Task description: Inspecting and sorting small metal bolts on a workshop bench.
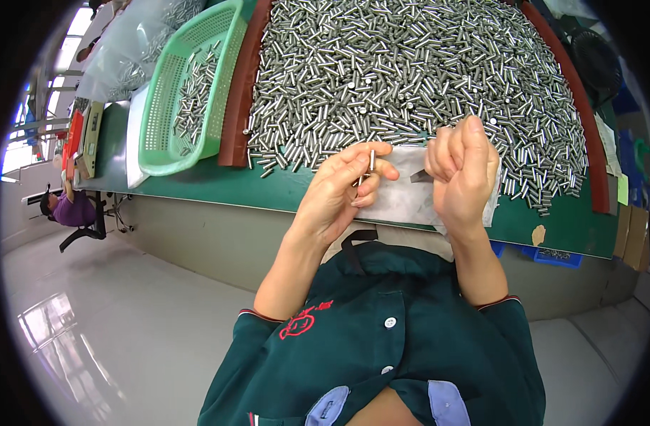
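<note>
My left hand [344,183] is raised over the near edge of the table, its fingers curled around a small shiny metal pin [372,160]. Part of what lies lower between those fingers is hidden. To its right, my right hand [465,170] is closed in a fist with the thumb on top. A short dark flat strip [419,176] sticks out of this fist toward the left hand; the rest of it is covered. Under both hands lies a whitish sheet [399,193]. Just beyond them spreads a thick layer of loose metal pins [410,71].
Dark red rails [234,121] border the pins at left and right. A green plastic basket [154,128] with some pins stands left on the green tabletop [282,190]. Clear bags [119,64] lie behind it. A black fan [596,60] is at far right. Another person [73,209] sits far left.
</note>
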Tool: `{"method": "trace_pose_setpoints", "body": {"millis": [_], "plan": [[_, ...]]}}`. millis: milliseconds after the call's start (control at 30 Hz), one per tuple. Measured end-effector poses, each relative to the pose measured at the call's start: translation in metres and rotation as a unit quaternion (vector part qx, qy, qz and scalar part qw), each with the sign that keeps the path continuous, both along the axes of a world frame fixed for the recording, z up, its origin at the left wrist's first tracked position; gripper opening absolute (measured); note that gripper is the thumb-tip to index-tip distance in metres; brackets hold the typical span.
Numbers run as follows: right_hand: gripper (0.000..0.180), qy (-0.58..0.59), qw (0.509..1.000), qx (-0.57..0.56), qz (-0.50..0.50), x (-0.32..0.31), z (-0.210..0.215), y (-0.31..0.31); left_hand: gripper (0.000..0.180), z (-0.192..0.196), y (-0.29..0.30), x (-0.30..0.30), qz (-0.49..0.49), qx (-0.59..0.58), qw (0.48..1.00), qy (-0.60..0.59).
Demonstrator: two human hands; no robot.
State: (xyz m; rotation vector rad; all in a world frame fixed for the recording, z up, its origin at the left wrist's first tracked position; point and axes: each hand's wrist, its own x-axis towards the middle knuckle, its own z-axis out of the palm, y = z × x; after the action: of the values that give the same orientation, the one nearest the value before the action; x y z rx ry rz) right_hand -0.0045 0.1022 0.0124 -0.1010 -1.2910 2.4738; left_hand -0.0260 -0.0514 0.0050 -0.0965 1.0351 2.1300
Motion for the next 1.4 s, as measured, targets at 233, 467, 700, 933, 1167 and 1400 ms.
{"method": "trace_pose_setpoints", "body": {"millis": [233, 467, 700, 933, 1167, 1400], "plan": [[0.039, -0.014, 0.999, -0.04, 0.0, 0.009, 0.002, 0.002, 0.022, 0.028, -0.03, 0.003, 0.091, 0.003, 0.988, 0.126], [0.039, -0.027, 0.999, -0.032, -0.003, 0.01, 0.005, -0.002, 0.017, 0.075, -0.115, -0.07, 0.312, -0.495, 0.604, 0.541], [0.04, -0.042, 0.998, -0.042, -0.017, 0.001, 0.009, -0.004, 0.012, 0.06, -0.125, -0.04, 0.318, -0.619, 0.443, 0.565], [0.039, -0.03, 0.999, -0.031, -0.001, 0.001, 0.005, -0.004, 0.01, 0.003, -0.107, 0.004, 0.209, -0.638, 0.501, 0.546], [0.039, -0.03, 0.999, -0.032, -0.003, 0.003, 0.003, -0.002, 0.015, -0.004, -0.101, 0.003, 0.176, -0.635, 0.52, 0.544], [0.04, -0.03, 0.999, -0.03, 0.003, 0.002, 0.005, -0.003, 0.017, -0.006, -0.099, 0.004, 0.168, -0.658, 0.527, 0.511]]}}
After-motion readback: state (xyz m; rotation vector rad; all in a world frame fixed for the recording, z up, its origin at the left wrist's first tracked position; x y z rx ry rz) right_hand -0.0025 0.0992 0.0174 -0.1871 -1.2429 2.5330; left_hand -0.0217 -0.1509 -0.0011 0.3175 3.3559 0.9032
